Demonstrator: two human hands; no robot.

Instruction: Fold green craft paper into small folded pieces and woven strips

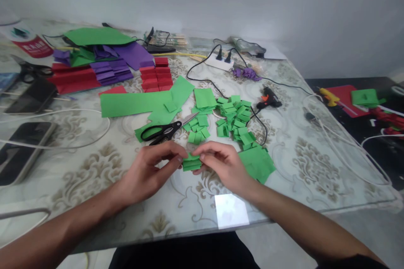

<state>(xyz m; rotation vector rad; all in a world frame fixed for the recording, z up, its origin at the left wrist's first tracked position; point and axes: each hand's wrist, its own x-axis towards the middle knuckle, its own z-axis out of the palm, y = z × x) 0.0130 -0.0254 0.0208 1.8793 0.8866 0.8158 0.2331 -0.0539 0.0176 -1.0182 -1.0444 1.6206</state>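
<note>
Between my hands is a small pleated piece of green paper [192, 163], folded into narrow strips. My left hand [154, 168] pinches its left end between thumb and forefinger. At the right end, my right hand [221, 164] grips it the same way. Just beyond the hands lie black-handled scissors [167, 129], their blades pointing away to the right. A heap of small folded green paper pieces [233, 117] is spread behind my right hand. Larger green sheets [259, 163] stick out beside my right wrist, and a long green strip [132, 104] lies farther left.
Pleated red paper [156, 76] and purple paper [112, 71] lie at the back left. A black glue gun [269, 98] and a white power strip [220, 62] with trailing cords are at the back right. Phones [23, 149] and a white cable [94, 138] are at left.
</note>
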